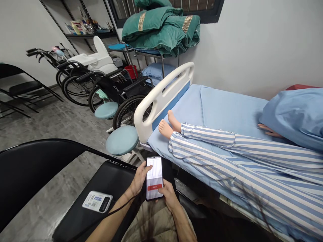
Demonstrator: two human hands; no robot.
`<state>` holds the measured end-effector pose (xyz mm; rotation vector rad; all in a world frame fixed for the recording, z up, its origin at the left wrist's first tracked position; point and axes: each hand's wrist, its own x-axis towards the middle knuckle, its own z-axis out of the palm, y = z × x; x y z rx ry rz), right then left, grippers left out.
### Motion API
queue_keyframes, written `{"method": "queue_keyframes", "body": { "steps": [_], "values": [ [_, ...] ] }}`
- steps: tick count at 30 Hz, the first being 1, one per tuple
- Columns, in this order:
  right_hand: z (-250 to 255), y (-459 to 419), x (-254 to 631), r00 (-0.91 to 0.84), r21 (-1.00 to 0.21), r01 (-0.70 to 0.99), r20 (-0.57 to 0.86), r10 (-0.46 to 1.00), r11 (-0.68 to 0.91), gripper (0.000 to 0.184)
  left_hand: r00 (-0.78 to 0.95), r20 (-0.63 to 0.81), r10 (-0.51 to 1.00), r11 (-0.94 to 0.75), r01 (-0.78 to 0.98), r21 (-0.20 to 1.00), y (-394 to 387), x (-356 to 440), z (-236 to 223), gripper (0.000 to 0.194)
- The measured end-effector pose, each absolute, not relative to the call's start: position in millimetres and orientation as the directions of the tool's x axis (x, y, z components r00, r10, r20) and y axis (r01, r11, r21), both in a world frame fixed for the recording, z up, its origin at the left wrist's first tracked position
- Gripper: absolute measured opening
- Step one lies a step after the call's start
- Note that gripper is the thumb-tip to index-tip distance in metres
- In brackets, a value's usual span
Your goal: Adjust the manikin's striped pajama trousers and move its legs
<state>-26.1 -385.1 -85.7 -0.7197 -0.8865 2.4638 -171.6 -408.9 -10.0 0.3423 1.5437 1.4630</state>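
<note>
You've got the phone (154, 178) up in both hands just over your lap, screen tipped back toward you so it's easy to read: a white page with one red button low down. Your left hand (137, 179) has its fingers (142, 169) wrapped around the phone's left edge, and your right hand (169, 195) supports the lower right side, so both are clenched on it and it looks steady. A thin dark cord (118, 210) runs along your left forearm. Just left of your hands, a printed card (97, 201) lies flat on a black folding chair (101, 179), close enough to glance at. To the right is a hospital bed (227, 104) with a blue sheet, and on it a figure in striped pajamas (239, 158), bare feet (166, 126) by the white footboard (161, 101). A round teal stool (122, 140) sits next to that footboard, with wheelchairs (101, 90) lined up beyond it.
</note>
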Motion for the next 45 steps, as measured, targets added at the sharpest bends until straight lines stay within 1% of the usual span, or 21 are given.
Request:
{"method": "queue_keyframes", "body": {
  "steps": [3,6,12,18,22,27,30,37,45],
  "values": [
    [-80,-384,-25,-0.775,-0.684,-0.212,-0.317,0.547,-0.698,0.030,-0.510,-0.409,0.757,0.221,-0.389,0.894,-409,-169,-4,0.023],
    [-75,-384,-24,-0.776,-0.692,-0.205,-0.317,0.546,-0.693,0.033,-0.508,-0.410,0.758,0.208,-0.407,0.889,-409,-168,2,0.023],
    [-59,-385,-17,-0.784,-0.711,-0.244,-0.257,0.566,-0.660,0.048,-0.482,-0.393,0.783,0.213,-0.386,0.898,-410,-164,21,0.030],
    [-40,-387,-7,-0.793,-0.738,-0.224,-0.242,0.559,-0.637,0.053,-0.466,-0.353,0.811,0.198,-0.349,0.916,-412,-160,38,0.041],
    [-28,-389,-1,-0.791,-0.739,-0.227,-0.240,0.563,-0.634,0.051,-0.444,-0.349,0.825,0.202,-0.344,0.917,-415,-158,46,0.045],
    [-18,-390,3,-0.788,-0.744,-0.208,-0.258,0.560,-0.635,0.052,-0.437,-0.342,0.832,0.194,-0.347,0.917,-415,-155,52,0.042],
    [-15,-389,3,-0.783,-0.745,-0.190,-0.278,0.556,-0.640,0.054,-0.445,-0.341,0.828,0.189,-0.350,0.917,-414,-154,51,0.042],
    [-13,-388,5,-0.790,-0.743,-0.200,-0.263,0.554,-0.638,0.051,-0.449,-0.335,0.829,0.193,-0.331,0.923,-415,-156,44,0.043],
    [-13,-390,6,-0.784,-0.738,-0.194,-0.279,0.554,-0.647,0.053,-0.447,-0.333,0.830,0.192,-0.332,0.924,-416,-155,45,0.042]
  ]
}}
